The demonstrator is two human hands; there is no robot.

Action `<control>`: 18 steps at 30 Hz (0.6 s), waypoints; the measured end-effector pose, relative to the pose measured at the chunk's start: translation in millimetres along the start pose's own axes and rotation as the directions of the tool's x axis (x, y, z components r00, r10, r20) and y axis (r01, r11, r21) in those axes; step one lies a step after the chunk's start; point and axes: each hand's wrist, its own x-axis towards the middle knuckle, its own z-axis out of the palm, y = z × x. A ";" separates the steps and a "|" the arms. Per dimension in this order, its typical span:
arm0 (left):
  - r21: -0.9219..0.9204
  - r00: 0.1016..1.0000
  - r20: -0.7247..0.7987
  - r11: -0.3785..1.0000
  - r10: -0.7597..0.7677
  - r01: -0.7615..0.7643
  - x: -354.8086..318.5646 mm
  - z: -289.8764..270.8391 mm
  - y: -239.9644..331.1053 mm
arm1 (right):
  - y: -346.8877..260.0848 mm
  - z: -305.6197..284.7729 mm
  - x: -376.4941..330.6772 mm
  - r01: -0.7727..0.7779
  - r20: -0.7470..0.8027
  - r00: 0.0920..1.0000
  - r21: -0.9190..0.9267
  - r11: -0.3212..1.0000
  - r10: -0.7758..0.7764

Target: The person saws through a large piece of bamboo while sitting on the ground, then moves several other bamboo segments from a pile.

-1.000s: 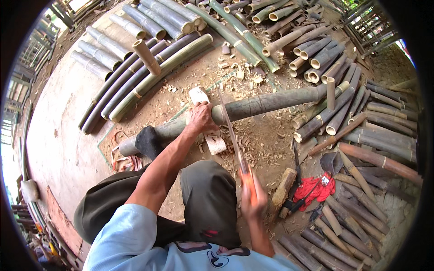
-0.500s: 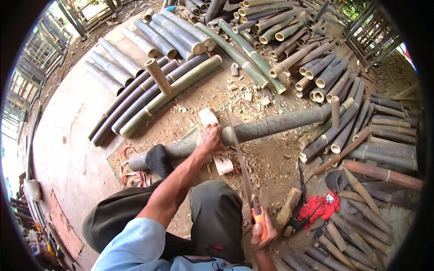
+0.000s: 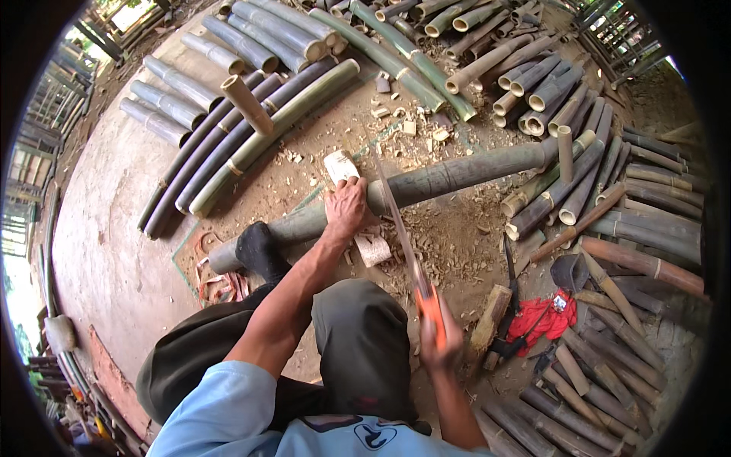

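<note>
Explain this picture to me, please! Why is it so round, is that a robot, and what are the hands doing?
No robot here, just a person with bare hands. A camera worn on the person's head looks down, so you see almost what they see. Its very wide lens makes the picture round and bends straight things.

The right hand holds a saw by its orange handle. The blade crosses a bamboo pole. The left hand rests on that pole, and so does a foot in a dark sock.

On the ground lie wood chips, lots more bamboo pieces and a red cloth.
</note>
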 end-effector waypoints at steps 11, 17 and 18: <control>-0.019 0.996 -0.059 0.997 0.069 -0.070 6.4 -4.2 -9.9 | -33.4 -37.5 -13.8 0.000 0.081 0.997 0.052 0.999 -0.004; -0.025 0.999 -0.033 0.999 0.040 -0.041 7.7 -5.7 5.3 | 0.4 48.5 110.3 -0.053 0.028 0.998 0.021 0.998 0.053; -0.032 0.999 -0.004 0.998 0.045 -0.045 0.3 -1.3 1.6 | 2.7 40.6 82.2 -0.074 0.053 0.996 0.022 0.997 0.072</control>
